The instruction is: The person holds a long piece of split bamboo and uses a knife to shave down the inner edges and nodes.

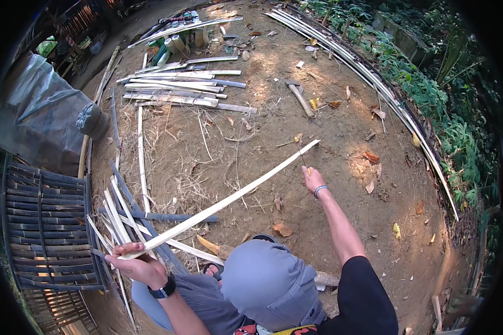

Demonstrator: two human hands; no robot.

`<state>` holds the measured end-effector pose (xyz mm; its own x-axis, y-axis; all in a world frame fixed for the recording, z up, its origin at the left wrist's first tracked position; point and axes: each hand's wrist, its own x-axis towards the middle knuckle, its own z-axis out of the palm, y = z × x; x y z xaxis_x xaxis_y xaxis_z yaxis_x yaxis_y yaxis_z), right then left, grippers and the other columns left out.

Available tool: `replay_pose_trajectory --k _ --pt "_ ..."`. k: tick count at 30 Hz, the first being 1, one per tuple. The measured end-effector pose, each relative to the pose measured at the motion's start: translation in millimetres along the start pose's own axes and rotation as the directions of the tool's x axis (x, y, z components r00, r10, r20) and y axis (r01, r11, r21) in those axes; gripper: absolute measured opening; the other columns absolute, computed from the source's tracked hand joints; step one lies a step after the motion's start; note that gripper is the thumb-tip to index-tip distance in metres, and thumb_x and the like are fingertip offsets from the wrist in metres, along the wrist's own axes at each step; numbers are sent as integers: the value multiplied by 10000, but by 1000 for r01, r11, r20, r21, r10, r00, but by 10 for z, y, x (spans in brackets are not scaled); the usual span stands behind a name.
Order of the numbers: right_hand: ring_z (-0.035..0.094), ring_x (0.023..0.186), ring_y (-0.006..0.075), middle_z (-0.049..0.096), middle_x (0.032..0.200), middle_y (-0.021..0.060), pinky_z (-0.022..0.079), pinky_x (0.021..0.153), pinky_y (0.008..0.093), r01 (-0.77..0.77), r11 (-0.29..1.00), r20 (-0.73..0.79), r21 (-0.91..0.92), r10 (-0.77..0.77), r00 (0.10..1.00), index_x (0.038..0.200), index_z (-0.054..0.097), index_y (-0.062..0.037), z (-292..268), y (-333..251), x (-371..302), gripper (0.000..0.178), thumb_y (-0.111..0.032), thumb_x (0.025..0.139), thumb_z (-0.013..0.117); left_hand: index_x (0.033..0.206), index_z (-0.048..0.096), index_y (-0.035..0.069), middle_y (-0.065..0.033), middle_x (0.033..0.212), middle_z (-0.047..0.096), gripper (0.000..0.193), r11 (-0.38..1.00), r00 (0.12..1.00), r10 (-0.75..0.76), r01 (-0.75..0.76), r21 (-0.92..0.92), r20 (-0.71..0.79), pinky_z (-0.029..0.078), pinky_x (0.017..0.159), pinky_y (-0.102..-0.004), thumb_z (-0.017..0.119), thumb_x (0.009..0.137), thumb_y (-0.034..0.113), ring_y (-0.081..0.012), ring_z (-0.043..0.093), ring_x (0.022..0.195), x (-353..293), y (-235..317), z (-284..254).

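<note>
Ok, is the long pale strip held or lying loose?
Held: the near end of the long pale strip sits in the left hand. Whether its far end touches the ground, I cannot tell.

A: What does the long strip (229, 201) you're holding look like?

B: Pale split wood or bamboo, matt and fairly smooth along your visible face.

A: And your trousers (265, 273)?

B: You're in soft, matt grey-blue cloth.

A: What's toward the left edge of your ground (330, 229)?

B: You have a plastic sheet (31, 131), translucent, wrinkled and glossy, and a slatted panel (50, 229) of dark, rounded, bamboo-like wood.

A: The tool (303, 102) ahead of you?

B: Matt wooden handle, dull metal-looking head; your ground beneath is rough, dry earth.
</note>
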<state>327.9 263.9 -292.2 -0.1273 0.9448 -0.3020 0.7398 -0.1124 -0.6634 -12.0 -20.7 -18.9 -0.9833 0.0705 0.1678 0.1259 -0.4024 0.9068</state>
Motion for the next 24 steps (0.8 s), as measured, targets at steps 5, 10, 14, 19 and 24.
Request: replay_pose_trajectory --k 5,10,14,19,24 --pt "578 758 363 584 745 219 445 676 441 235 971 130 46 -239 962 807 530 10 128 -117 -191 559 -508 945 371 804 421 108 -31 562 452 400 998 999 16 -14 61 -32 387 570 -253 343 980 458 -127 439 543 98 -38 -55" --pt "545 585 187 532 603 81 442 571 366 28 998 96 57 -33 995 766 519 -24 -41 215 157 532 -503 950 378 795 406 97 -22 606 426 407 998 999 1 2 67 -43 366 558 -237 335 985 450 -120 415 566 119 -90 29" --pt "576 750 383 579 777 242 439 694 458 239 969 253 55 -245 936 802 513 11 25 -138 -81 543 -491 950 365 769 406 96 -19 628 423 417 996 998 -3 8 86 -60 360 554 -226 339 985 446 -108 418 577 202 -104 -48" --pt "556 760 424 578 777 246 433 687 473 220 975 167 28 -221 961 798 508 8 5 -42 180 529 -484 946 383 804 431 77 -20 688 453 390 974 992 -14 43 221 -129 400 613 -238 397 977 424 -119 460 639 305 -278 -60" --pt "569 797 436 594 806 253 436 690 488 225 974 189 18 -224 956 791 513 5 -11 -425 -218 540 -499 940 388 812 427 79 -15 679 438 365 982 994 -8 28 188 -108 387 604 -238 392 982 399 -115 442 625 336 -246 -121"
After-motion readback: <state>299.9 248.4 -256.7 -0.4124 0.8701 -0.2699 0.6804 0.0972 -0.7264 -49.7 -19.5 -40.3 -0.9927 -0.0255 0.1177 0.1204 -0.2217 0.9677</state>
